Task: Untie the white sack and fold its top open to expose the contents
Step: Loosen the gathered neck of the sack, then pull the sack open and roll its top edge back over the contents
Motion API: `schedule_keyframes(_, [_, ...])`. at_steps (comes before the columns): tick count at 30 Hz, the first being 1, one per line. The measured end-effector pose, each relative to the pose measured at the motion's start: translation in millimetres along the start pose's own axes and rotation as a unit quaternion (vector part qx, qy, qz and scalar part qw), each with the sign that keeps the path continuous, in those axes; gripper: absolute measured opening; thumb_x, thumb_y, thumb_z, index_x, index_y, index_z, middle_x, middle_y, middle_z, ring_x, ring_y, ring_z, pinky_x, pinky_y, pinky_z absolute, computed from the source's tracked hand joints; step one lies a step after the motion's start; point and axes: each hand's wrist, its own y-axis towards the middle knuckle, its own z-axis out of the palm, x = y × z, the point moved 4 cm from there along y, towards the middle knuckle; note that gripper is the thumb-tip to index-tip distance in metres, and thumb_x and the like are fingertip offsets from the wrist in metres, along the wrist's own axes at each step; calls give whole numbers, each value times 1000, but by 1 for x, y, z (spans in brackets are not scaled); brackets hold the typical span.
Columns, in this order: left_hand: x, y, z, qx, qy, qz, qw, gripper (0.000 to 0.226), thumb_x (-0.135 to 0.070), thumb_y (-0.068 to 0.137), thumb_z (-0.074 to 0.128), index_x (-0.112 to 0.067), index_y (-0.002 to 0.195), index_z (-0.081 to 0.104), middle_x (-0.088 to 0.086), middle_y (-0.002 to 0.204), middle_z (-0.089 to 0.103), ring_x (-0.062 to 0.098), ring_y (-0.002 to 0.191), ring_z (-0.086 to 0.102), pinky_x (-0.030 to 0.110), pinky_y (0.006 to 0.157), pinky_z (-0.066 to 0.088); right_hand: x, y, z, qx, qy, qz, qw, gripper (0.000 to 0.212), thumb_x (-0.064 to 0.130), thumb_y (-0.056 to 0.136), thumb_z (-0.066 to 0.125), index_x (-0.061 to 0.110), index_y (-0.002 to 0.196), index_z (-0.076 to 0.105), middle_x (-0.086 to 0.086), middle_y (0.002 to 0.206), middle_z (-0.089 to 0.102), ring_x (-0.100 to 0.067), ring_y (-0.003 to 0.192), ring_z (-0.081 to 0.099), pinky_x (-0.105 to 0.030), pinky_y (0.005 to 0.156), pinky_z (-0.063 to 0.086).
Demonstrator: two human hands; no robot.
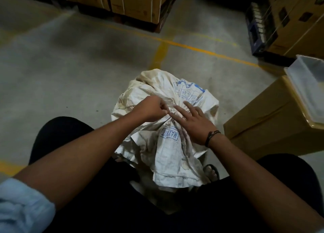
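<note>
A dirty white woven sack (157,92) with blue print stands on the concrete floor between my knees. Its top is gathered and tied at a knot (172,110) in the middle. My left hand (153,108) pinches the tie at the knot with closed fingers. Lying flat on the bunched fabric just right of the knot, my right hand (194,122) has its fingers spread, the fingertips touching the knot area. The sack's loose top flap (175,166) hangs toward me. The contents are hidden.
A brown cardboard box (266,124) stands close to the sack's right, with a white plastic tray (308,89) on top. Stacked cartons on pallets (140,3) line the back and the far right (294,22). Yellow lines (192,47) cross the grey floor. My sandalled foot (211,173) shows beside the sack.
</note>
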Motion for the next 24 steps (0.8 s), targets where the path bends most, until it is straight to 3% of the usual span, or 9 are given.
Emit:
schedule_keyframes(5, [-2,2,0,-9,5,-5,1000,12,-25,92,68,-27,91,80,-11,91,74,6,86,63,25,74,49,-24,26,17,-10,-9,12,1000,102,-2,80,54,30,160,-1,0,168,-12,-37,152,-16,-57,121,11])
schedule_keyframes(9, [7,0,-6,-19,20,-36,999,12,-28,91,68,-26,94,80,-6,98,76,14,93,67,35,84,57,-14,57,24,-5,-27,-39,999,101,3,79,58,34,158,3,1,169,3,-39,153,-8,-57,120,13])
schedule_keyframes(15, [20,0,-12,-24,15,-53,998,13,-24,92,68,-32,82,73,-7,93,75,12,91,68,36,83,58,2,88,37,27,-28,-119,992,85,28,69,81,28,145,43,2,142,57,-36,148,27,-56,118,18])
schedule_keyframes(17, [24,2,-13,-28,12,-55,998,10,-26,91,69,-30,85,75,-8,90,75,11,90,68,35,82,58,3,94,39,-25,-13,-120,992,72,30,64,81,25,131,55,1,115,70,-31,126,53,-52,107,27])
schedule_keyframes(20, [22,4,-20,-64,85,-22,994,10,-32,92,66,-29,95,75,-8,94,75,15,92,69,34,79,56,0,97,34,-112,2,-76,991,43,39,72,62,21,111,63,3,88,71,-27,92,60,-44,88,32])
schedule_keyframes(22, [7,4,-32,-158,212,73,962,17,-37,91,64,-28,101,74,-4,103,74,24,96,67,39,81,52,-1,102,30,-92,24,-6,996,48,48,76,49,20,114,61,1,95,73,-28,94,60,-44,86,31])
schedule_keyframes(24, [-18,-3,-45,-253,248,168,920,19,-35,89,64,-24,100,74,0,102,73,31,95,65,42,81,48,-8,112,26,-75,83,95,989,44,45,79,51,20,115,58,-3,99,73,-30,96,62,-45,87,31])
